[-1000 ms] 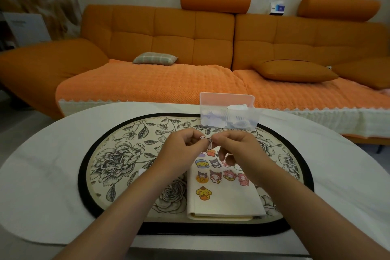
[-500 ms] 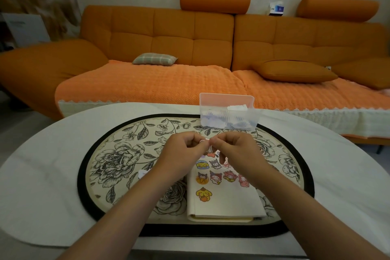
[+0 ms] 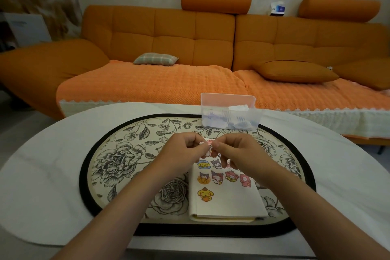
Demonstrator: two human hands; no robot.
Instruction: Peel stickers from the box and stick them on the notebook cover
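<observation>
Home living room: orange sofa (image 3: 190, 38), cushions (image 3: 155, 58), oval table (image 3: 52, 154).

Table (image 3: 42, 175) nearest, mat (image 3: 118, 164) centred on it. Notebook (image 3: 228, 202) on mat, right of centre, near edge. Box (image 3: 230, 115) at mat's far edge, behind notebook. Left hand (image 3: 181, 154) and right hand (image 3: 238, 152) meet above notebook's far end, sticker (image 3: 205, 143) between them. Sofa (image 3: 190, 53) behind table, cushion (image 3: 155, 58) on its left seat.

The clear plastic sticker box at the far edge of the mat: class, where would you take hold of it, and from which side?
Grip the clear plastic sticker box by its two short end walls, coming from above. It stands upright with its open top clear, and both hands work just in front of its long near wall, so the ends look easiest.
</observation>
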